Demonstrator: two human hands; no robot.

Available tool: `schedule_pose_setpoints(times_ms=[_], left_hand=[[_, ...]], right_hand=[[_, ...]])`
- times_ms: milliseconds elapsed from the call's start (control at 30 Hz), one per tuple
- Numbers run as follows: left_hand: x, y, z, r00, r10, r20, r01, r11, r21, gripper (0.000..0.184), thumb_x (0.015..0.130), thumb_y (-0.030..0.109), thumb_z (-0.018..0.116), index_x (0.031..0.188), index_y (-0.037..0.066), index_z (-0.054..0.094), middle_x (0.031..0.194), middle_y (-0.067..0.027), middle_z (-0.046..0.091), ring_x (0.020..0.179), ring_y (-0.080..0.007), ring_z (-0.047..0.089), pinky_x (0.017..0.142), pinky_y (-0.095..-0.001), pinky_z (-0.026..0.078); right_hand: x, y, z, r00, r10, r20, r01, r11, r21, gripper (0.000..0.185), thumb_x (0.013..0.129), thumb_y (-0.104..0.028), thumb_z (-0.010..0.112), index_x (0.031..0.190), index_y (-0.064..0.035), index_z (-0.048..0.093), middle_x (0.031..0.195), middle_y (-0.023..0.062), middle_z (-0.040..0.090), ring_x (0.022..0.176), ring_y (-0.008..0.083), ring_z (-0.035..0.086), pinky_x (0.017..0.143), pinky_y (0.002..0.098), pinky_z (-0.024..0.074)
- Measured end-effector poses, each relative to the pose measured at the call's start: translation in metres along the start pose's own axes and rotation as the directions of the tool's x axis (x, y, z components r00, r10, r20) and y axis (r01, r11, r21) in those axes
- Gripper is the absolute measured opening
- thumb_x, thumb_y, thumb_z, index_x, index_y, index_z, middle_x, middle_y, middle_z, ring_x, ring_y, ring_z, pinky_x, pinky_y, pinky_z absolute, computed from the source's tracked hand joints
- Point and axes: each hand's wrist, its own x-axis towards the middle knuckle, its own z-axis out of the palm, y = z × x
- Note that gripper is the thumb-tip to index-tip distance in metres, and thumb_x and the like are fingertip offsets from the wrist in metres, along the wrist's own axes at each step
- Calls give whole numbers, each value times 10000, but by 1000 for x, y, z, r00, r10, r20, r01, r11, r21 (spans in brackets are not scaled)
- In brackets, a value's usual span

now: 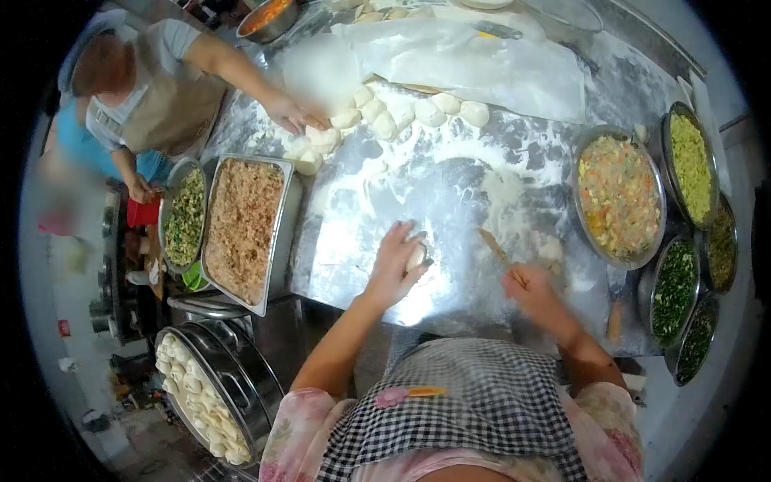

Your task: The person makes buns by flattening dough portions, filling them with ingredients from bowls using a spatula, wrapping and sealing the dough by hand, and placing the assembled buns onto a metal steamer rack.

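My left hand [395, 261] curls around a small pale piece of dough [416, 257] just above the floury metal table [450, 193]. Its fingers partly cover the dough, so I cannot tell whether it is filled. In my right hand [532, 291] is a flat wooden spatula [491, 243], its blade pointing up and left toward the other hand. A few small dough lumps [549, 251] lie on the table beyond my right hand.
At left are a deep tray of minced filling [283, 233], a bowl of chopped greens [167, 251] and a steamer of buns [241, 426]. Filling bowls [580, 193] line the right. Across the table, a co-worker's hand [287, 111] touches one of several dough rounds [384, 126].
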Motion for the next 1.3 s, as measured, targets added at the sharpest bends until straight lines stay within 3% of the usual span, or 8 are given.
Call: schedule_pose_setpoints(times_ms=[167, 433, 700, 800, 933, 1033, 1167, 1300], left_hand=[[-15, -14, 22, 934, 147, 326, -171, 984, 45, 272, 825, 91, 559, 1085, 17, 529, 1166, -190, 544, 1171, -401, 428, 1014, -459, 312], [30, 36, 12, 869, -129, 477, -141, 861, 489, 847, 848, 579, 380, 1361, -71, 201, 1441, -217, 175, 1347, -362, 138, 1092, -460, 133], [45, 14, 19, 945, -47, 325, -140, 839, 526, 510, 839, 325, 560, 1271, 73, 457, 1405, -178, 301, 1302, -351, 276, 1047, -463, 264], [30, -16, 5, 934, -319, 162, 357, 864, -356, 339, 760, 195, 653, 1038, 14, 581, 1193, -204, 517, 1072, -309, 528, 868, -386, 445], [6, 11, -13, 795, -586, 154, 588, 808, 37, 369, 673, 301, 750, 732, 6, 535, 740, -113, 596, 646, -194, 575, 582, -324, 457], [-10, 23, -2, 840, -540, -58, 523, 833, -181, 369, 690, 310, 741, 745, 19, 520, 718, -105, 578, 667, -178, 578, 566, -316, 454], [-23, 35, 6, 759, -639, 127, 231, 82, -969, 169, 792, 98, 640, 815, 5, 502, 816, -70, 542, 731, -143, 570, 625, -269, 495], [-26, 54, -41, 767, -567, 300, 469, 177, -865, 339, 781, 44, 644, 1099, -7, 537, 1016, -139, 597, 869, -193, 618, 737, -292, 528]], right_hand=[[-7, -9, 5, 992, 85, 96, -80, 995, -53, 251, 886, -214, 525, 726, -21, 508, 594, 21, 489, 543, 115, 449, 505, 286, 370], [-12, -3, 3, 991, 126, 50, -127, 992, 17, 238, 888, -212, 517, 754, -15, 521, 629, 17, 504, 569, 112, 460, 525, 282, 380], [11, 1, 8, 999, -51, 19, 50, 998, 49, 223, 894, -199, 497, 803, 0, 538, 631, 19, 509, 581, 115, 480, 537, 275, 387], [17, -6, 15, 998, -55, 9, 54, 995, 79, 215, 893, -193, 496, 883, 9, 565, 648, 29, 514, 594, 117, 487, 544, 269, 391], [36, -9, 33, 993, 1, 116, 7, 998, -70, 225, 883, -175, 507, 1003, 3, 575, 714, 39, 527, 642, 119, 498, 573, 262, 409], [49, -2, 58, 981, -194, 15, 195, 977, -85, 211, 874, -167, 521, 980, 8, 574, 747, 38, 528, 641, 116, 501, 578, 263, 424], [61, -13, 84, 981, -192, 3, 184, 945, 272, 193, 864, -169, 539, 914, 14, 573, 746, 41, 531, 634, 110, 508, 574, 263, 427], [59, -43, 87, 981, -119, 154, 83, 972, 222, 191, 847, -180, 564, 842, 12, 558, 735, 44, 524, 649, 122, 507, 585, 268, 426]])
